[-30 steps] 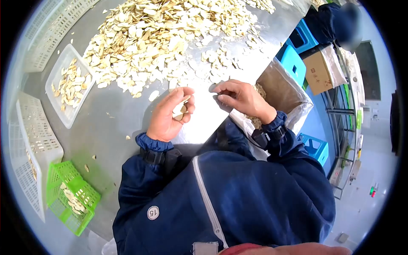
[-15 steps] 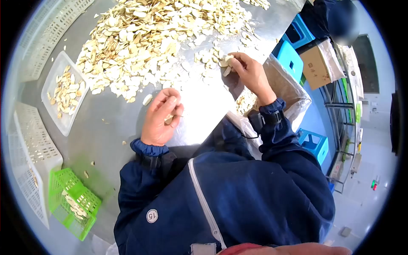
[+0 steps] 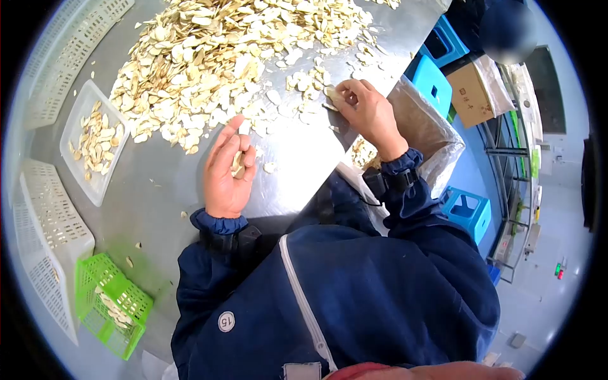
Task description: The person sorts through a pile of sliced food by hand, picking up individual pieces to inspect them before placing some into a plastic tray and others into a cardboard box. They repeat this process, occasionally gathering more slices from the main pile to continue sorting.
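A broad pile of pale, brown-edged dried slices (image 3: 190,69) covers the far part of the metal table (image 3: 171,183). At the pile's near edge is my left hand (image 3: 228,171), its fingers loosely curled around a pale slice (image 3: 238,163) in the palm. One loose slice (image 3: 269,167) lies on the metal just right of it. My right hand (image 3: 370,117), by the table's right edge, pinches a pale slice (image 3: 332,96) between thumb and fingers, beside a small scatter of slices (image 3: 308,82).
A lined bin (image 3: 437,149) with slices inside stands below the table's right edge. To the left are a clear tray (image 3: 73,142) of slices, white perforated baskets (image 3: 57,218) and a green basket (image 3: 114,275). Blue stools (image 3: 467,212) and a cardboard box (image 3: 470,95) are at right.
My left hand has shifted slightly left, its index finger straighter. My right hand has moved a little left, still pinching. A loose slice now shows right of my left hand.
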### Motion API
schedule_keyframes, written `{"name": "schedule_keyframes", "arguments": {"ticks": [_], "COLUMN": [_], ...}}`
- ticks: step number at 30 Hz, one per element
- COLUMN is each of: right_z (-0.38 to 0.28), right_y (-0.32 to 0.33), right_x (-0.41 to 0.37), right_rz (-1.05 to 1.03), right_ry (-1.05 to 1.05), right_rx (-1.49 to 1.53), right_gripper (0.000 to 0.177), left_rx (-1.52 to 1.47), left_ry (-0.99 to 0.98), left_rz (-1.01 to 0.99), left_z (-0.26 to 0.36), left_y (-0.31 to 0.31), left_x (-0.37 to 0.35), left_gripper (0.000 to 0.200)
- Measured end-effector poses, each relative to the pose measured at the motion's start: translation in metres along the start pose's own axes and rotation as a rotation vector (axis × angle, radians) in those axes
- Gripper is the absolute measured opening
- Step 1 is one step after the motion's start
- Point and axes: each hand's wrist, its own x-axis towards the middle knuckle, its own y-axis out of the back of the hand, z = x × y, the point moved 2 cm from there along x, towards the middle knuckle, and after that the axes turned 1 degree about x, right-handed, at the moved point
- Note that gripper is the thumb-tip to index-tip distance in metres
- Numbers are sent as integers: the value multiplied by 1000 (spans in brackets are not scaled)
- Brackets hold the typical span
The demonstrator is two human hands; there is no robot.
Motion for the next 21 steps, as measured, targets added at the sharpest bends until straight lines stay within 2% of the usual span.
{"name": "schedule_keyframes", "arguments": {"ticks": [4,7,11,14,17,19,20,21], "right_z": [0,13,25,12,-30,-59,-78,-90], "right_y": [6,12,20,18,-11,-42,-51,-63], "right_x": [-3,-9,-15,-13,-14,-15,-19,-24], "right_rz": [-80,-135,5,87,130,8,-35,-122], "right_ry": [-46,27,-21,39,318,564,694,730], "right_rx": [61,91,-2,23,114,218,182,130], "right_gripper": [21,17,19,20,29,42,43,42], "left_rx": [1,11,1,-79,-132,-191,-221,-243], "left_ry": [17,31,112,74,-176,-274,-321,-342], "left_rz": [20,13,-59,-80,-96,-106,-113,-122], "left_z": [0,-1,-1,-4,2,7,8,8], "left_y": [-3,-2,-4,0,7,12,14,17], "left_x": [-1,-1,-1,1,3,2,1,1], "left_gripper": [54,55,53,47,39,35,34,32]}}
